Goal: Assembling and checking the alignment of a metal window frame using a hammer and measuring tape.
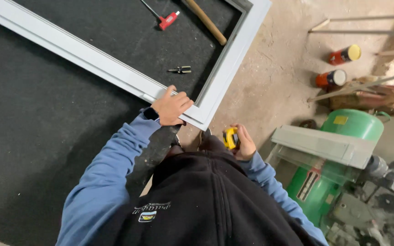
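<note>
The left hand lies flat on the corner of a pale grey frame. Its fingers are together and bent over the frame's edge. The frame sits on a dark felt table, and most of the frame runs out of the top of the picture.

The right hand is held close to the body, off the table. Its fingers are wrapped tight around a yellow tape measure. The hand hides a good part of it.

Inside the frame lie a small dark tool, too tiny to make out, a red-handled tool and a wooden handle. The tops of those two are cut off.

On the dusty floor stand two red cans and a green machine, partly hidden by a grey piece lying on it.
</note>
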